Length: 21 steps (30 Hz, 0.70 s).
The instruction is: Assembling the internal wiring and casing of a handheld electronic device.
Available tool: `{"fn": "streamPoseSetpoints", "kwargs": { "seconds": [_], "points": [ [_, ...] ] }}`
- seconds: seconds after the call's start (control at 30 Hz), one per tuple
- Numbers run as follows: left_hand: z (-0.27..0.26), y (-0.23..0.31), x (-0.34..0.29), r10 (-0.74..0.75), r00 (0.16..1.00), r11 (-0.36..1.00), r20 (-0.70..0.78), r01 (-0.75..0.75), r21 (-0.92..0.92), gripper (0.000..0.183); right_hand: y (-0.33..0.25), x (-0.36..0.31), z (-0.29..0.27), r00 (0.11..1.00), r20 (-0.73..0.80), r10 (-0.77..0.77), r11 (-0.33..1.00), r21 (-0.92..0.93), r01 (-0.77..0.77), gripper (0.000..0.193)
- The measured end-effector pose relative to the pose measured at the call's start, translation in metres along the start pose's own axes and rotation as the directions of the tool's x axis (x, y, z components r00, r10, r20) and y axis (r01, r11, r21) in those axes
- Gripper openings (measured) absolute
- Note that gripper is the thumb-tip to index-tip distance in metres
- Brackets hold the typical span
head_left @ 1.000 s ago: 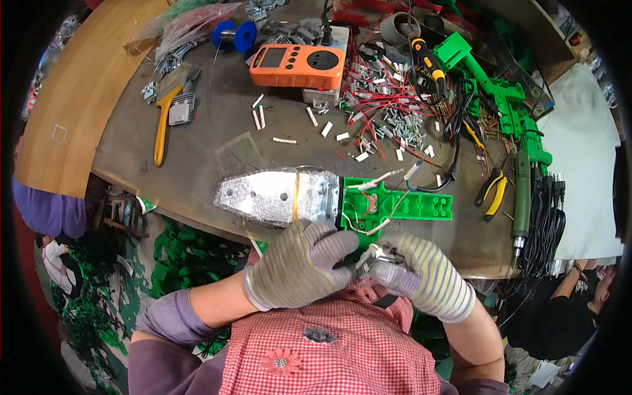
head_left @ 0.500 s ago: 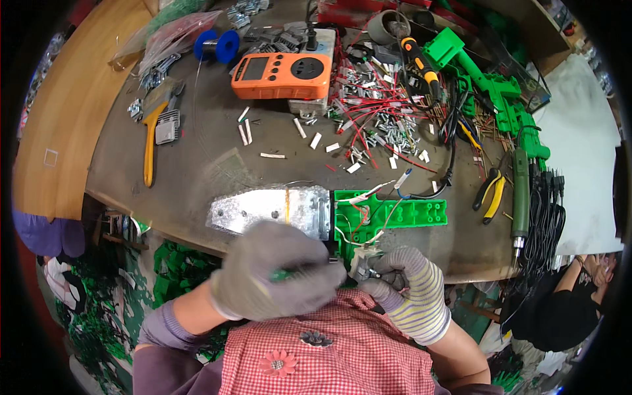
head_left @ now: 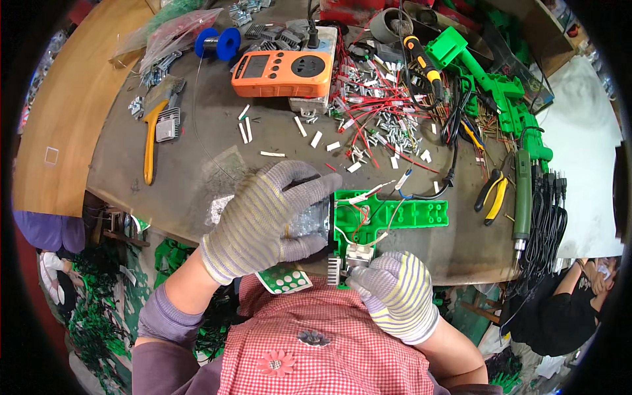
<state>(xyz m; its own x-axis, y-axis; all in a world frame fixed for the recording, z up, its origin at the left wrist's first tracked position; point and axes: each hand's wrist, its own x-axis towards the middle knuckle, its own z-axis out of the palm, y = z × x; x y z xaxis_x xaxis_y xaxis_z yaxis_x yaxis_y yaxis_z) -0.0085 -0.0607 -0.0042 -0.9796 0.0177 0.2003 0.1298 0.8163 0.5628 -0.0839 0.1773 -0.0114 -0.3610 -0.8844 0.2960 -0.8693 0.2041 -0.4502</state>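
Observation:
A green plastic housing (head_left: pixel 421 214) lies at the table's near edge, its open side up, with red, white and black wires inside. Joined to its left is a shiny metal plate (head_left: pixel 309 222), mostly hidden under my left hand (head_left: pixel 257 220). The thumb and fingers of that gloved hand span the plate from near edge to far edge. My right hand (head_left: pixel 395 293), also gloved, is closed with fingertips pinched at a small white switch-like part (head_left: pixel 359 253) at the housing's near side. A grey finned piece (head_left: pixel 334 270) sits just left of that part.
Beyond the housing stand an orange meter (head_left: pixel 283 74), a blue wire spool (head_left: pixel 217 44) and a heap of red wires and small metal parts (head_left: pixel 388 118). Pliers (head_left: pixel 491 196) and a green screwdriver (head_left: pixel 521 197) lie right. A yellow-handled brush (head_left: pixel 151 145) lies left. Someone sits far right.
My left hand has moved up and away from my body, from near the switch-like part onto the metal plate. A green sheet with white dots is now uncovered below it. My right hand shifted slightly.

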Motion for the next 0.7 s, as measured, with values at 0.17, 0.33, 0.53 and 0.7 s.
{"fn": "streamPoseSetpoints", "kwargs": {
  "seconds": [0.17, 0.33, 0.53, 0.7],
  "points": [
    [0.003, -0.002, 0.001, 0.039, 0.999, 0.999, -0.019, -0.039, -0.008, 0.074, 0.009, -0.007, 0.006, 0.995, -0.092, -0.048, 0.993, 0.100, 0.057, 0.019],
    [0.001, -0.002, 0.000, 0.044, 0.999, 0.999, -0.010, -0.044, -0.002, 0.071, 0.005, -0.001, -0.012, 0.999, 0.024, -0.047, 0.998, 0.030, 0.046, 0.025],
    [-0.017, -0.007, -0.005, -0.042, 0.985, 0.999, -0.169, 0.041, -0.012, 0.058, 0.061, -0.008, -0.058, 0.966, -0.248, 0.075, 0.995, -0.038, -0.087, 0.020],
    [-0.020, -0.016, -0.011, -0.208, 0.950, 0.977, -0.232, 0.212, -0.010, 0.035, 0.137, 0.098, -0.087, 0.868, -0.489, 0.093, 0.975, -0.134, -0.180, 0.057]
  ]
}}
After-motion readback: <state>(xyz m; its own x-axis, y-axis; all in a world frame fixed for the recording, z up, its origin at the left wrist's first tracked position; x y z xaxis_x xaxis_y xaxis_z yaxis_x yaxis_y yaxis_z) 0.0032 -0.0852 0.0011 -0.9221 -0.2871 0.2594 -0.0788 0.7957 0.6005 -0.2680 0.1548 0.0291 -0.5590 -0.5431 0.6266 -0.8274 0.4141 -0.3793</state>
